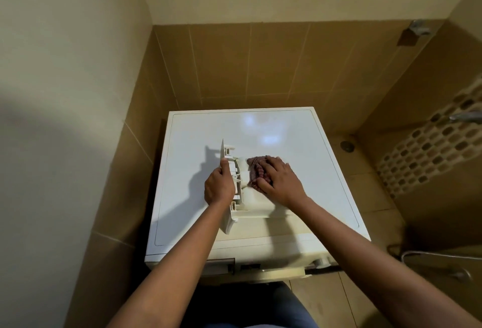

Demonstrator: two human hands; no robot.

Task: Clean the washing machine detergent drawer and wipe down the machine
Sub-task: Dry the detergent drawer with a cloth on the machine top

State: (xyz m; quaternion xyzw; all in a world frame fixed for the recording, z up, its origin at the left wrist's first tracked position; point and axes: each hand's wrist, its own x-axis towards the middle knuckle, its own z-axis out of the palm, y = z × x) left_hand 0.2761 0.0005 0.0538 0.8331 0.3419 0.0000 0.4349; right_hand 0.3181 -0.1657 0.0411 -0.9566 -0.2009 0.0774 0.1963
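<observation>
Lying mid-top of the washing machine (300,145): detergent drawer (257,203), front panel held upright by left grip (219,187), body running toward the machine's right edge beneath right grip (279,181), closed round a maroon cloth (254,168).

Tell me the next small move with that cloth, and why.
Probably drag the cloth toward the near end of the drawer. The right hand holds it bunched against the far part, the left hand grips the front panel, steadying the drawer on the washing machine top, and the nearer stretch lies uncovered and looks yellowish, so it likely wants wiping next.
</observation>
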